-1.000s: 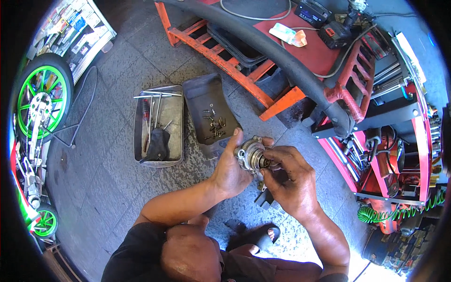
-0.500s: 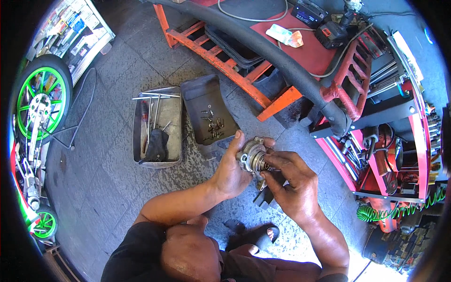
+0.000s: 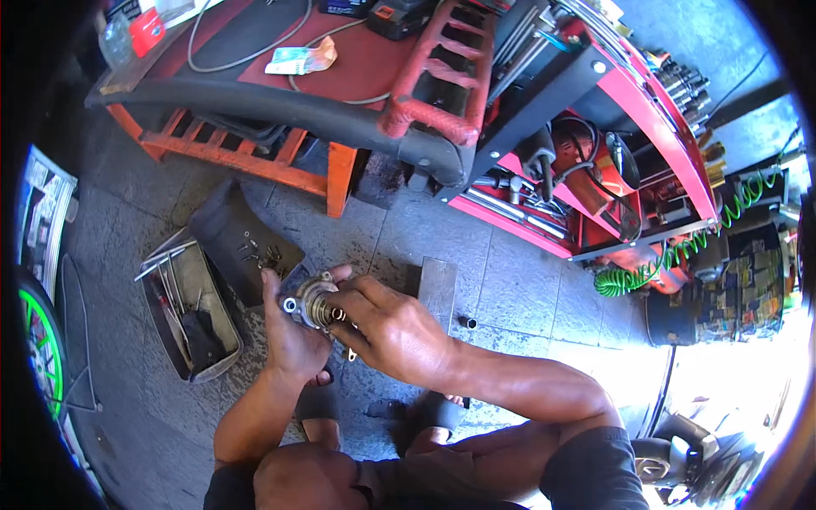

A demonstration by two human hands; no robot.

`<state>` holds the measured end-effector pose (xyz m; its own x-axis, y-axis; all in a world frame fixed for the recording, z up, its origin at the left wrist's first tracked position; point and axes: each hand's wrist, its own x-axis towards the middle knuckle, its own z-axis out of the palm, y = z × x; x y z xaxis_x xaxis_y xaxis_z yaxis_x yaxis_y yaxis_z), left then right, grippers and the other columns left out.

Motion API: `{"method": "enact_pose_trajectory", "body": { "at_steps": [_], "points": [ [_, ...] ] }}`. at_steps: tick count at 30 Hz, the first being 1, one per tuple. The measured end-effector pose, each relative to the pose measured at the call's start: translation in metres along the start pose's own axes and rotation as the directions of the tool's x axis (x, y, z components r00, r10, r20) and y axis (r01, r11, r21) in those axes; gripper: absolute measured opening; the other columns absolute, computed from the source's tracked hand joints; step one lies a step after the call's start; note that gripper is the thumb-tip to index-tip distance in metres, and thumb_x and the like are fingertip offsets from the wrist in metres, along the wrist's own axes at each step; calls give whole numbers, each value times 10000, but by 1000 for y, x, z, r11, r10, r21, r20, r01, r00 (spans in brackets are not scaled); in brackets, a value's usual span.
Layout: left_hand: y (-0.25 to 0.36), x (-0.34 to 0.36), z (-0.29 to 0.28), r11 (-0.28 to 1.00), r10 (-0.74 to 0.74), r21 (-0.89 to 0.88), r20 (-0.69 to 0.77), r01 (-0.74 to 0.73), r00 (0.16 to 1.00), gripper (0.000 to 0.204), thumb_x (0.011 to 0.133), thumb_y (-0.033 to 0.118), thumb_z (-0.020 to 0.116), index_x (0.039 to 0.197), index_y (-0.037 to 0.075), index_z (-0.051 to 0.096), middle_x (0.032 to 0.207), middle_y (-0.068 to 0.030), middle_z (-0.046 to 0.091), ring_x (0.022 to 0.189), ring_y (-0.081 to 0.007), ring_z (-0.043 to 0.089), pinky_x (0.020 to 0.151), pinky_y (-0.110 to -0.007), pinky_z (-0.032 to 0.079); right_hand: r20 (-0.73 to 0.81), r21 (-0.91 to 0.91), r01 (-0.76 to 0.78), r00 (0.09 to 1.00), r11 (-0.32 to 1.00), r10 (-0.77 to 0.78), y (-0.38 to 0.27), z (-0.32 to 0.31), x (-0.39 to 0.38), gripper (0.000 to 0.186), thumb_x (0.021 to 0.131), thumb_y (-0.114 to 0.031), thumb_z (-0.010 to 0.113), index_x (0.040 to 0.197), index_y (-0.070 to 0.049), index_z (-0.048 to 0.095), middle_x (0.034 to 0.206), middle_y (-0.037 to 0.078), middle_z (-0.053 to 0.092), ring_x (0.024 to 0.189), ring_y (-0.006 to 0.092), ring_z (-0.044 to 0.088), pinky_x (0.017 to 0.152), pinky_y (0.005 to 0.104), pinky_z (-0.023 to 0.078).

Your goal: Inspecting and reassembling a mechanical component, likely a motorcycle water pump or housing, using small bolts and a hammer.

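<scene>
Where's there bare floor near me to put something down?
Floor shows bare between the red tool cart and the grey block with the dark socket beside it. Another patch lies left of the tool tray, toward the green-rimmed wheel. It's crowded where the dark bolt tray, tool tray and your left hand bunch together.

Bright light washes grey floor tiles near 1 orange-legged bench and 1 red tool cart.
</scene>
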<state>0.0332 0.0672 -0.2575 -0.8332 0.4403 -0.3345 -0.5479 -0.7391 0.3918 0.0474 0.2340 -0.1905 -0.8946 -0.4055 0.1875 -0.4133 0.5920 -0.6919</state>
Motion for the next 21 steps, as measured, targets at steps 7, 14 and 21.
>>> {"method": "enact_pose_trajectory", "body": {
  "at_steps": [7,14,21],
  "points": [
    [-20,17,-12,971,-195,-141,-14,191,981,948,898,806,251,1346,24,545,1170,-144,672,1088,-292,638,954,-506,506,-98,83,8,995,997,0,43,-9,-9,281,877,-173,713,1105,-31,632,959,163,640,804,310,670,678,401,562],
    [3,15,-23,965,-159,-207,29,161,987,864,897,718,371,1363,6,519,1119,-170,651,1022,-327,644,955,-597,485,-524,61,-603,659,796,540,349,-41,-5,422,925,-192,608,1302,-20,525,757,124,668,592,181,635,531,326,509],
    [7,13,-40,952,-114,-290,-25,102,993,753,909,636,426,1331,28,559,1036,-166,673,985,-319,657,995,-641,444,-503,-358,-643,744,677,440,461,-45,67,522,937,-320,597,1359,-30,495,926,144,702,727,224,673,677,419,553]
  ]
}}
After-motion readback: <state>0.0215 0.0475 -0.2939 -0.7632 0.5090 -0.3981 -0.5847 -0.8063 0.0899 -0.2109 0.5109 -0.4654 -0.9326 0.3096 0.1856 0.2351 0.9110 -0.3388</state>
